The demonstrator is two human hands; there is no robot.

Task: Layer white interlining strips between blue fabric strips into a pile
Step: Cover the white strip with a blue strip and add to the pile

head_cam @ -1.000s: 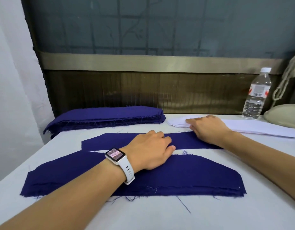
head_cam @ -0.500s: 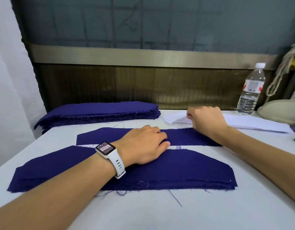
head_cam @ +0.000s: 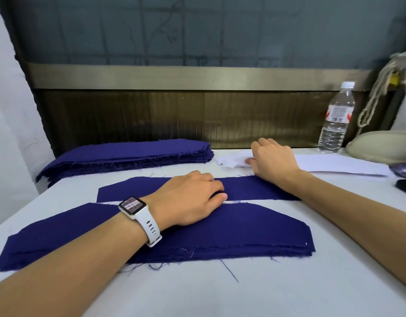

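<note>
A layered pile of blue fabric strips (head_cam: 254, 232) lies near the table's front edge. Behind it lies a single narrower blue strip (head_cam: 133, 189). My left hand (head_cam: 188, 200), with a white watch on the wrist, rests flat across the pile's back edge, fingers relaxed. At the back right lies a stack of white interlining strips (head_cam: 334, 164). My right hand (head_cam: 273, 162) sits on its left end, fingers curled, thumb and fingers pinching the crumpled white end. A thick stack of blue strips (head_cam: 129, 154) waits at the back left.
A clear water bottle (head_cam: 337, 120) stands at the back right, beside a beige rounded base (head_cam: 380, 147) with cord hanging above it. A dark object (head_cam: 405, 170) lies at the right edge. A wooden panel wall closes the table's far side.
My right hand has curled tighter on the white strips' left end and bunched it up. The left hand stays on the blue pile. The view shifted slightly.
</note>
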